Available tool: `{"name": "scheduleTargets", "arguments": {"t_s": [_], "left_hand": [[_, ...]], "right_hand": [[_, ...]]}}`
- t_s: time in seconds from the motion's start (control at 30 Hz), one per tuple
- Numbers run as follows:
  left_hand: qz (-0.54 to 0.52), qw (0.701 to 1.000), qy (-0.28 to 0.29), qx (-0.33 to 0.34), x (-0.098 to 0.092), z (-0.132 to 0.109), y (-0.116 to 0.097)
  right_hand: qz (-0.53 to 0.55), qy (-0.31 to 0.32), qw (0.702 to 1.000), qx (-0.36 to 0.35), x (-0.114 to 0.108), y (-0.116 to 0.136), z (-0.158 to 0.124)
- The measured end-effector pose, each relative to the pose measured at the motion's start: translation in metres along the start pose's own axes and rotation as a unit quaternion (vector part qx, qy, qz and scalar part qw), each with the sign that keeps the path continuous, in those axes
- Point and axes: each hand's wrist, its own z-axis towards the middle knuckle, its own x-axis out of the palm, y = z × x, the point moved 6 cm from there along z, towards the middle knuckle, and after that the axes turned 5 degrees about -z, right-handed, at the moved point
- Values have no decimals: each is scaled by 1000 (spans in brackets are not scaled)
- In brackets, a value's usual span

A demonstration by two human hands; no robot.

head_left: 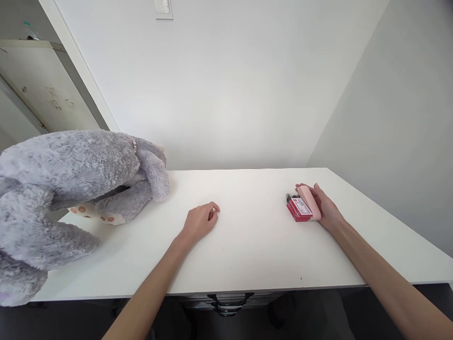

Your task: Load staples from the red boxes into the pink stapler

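Note:
My left hand (202, 220) rests on the white tabletop (247, 245), its fingers curled in and nothing visible in them. At the right, my right hand (327, 208) is cupped round a pink, rounded oblong case (309, 202), with fingertips past its far end and the thumb raised beside it. Against the case's left side sits a small stack of red boxes (299, 209) with a white label on top. A small dark object with a metal ring (289, 197) pokes out behind the boxes; its kind is unclear.
A big grey plush toy (81, 165) fills the left part of the table. White wall (219, 85) rises behind the table, and a grey wall (406, 118) runs along the right. Below the front edge are black handles (230, 302). A pale cabinet (46, 85) stands far left.

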Motion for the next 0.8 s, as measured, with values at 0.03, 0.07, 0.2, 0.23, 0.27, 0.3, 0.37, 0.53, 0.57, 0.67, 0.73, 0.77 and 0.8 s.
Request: {"name": "scheduleTargets", "arguments": {"t_s": [0.03,0.07,0.2,0.23,0.27,0.3,0.37,0.53,0.57,0.67,0.73,0.77,0.8], "left_hand": [[0,1000,2,0,0,0,0],[0,1000,2,0,0,0,-1],[1,1000,1,-2,0,-1,-1],[0,1000,1,-1,0,-1,-1],[-1,1000,0,0,0,-1,-1],[-2,1000,0,0,0,-1,-1],[-3,1000,-1,-1,0,-1,-1],[1,1000,-2,0,0,-1,-1],[2,1000,-2,0,0,-1,-1],[4,1000,-2,1,0,-1,-1],[4,1000,-2,1,0,-1,0],[4,1000,-2,1,0,-1,0],[3,1000,-1,1,0,-1,0]], "right_hand": [[1,4,1000,1,4,0,-1],[3,7,1000,0,8,0,-1],[7,15,1000,-8,23,0,-2],[6,19,1000,-10,28,0,-2],[5,23,1000,-11,32,-1,-3],[5,27,1000,-13,37,-2,-3],[2,31,999,-15,47,-3,-3],[-15,48,998,-28,73,-8,-4],[-16,54,998,-29,79,-9,-5],[-17,67,997,-33,98,-10,-8],[-13,73,997,-30,111,-10,-12],[-8,74,997,-26,118,-10,-14],[-3,72,997,-22,124,-10,-16]]}}
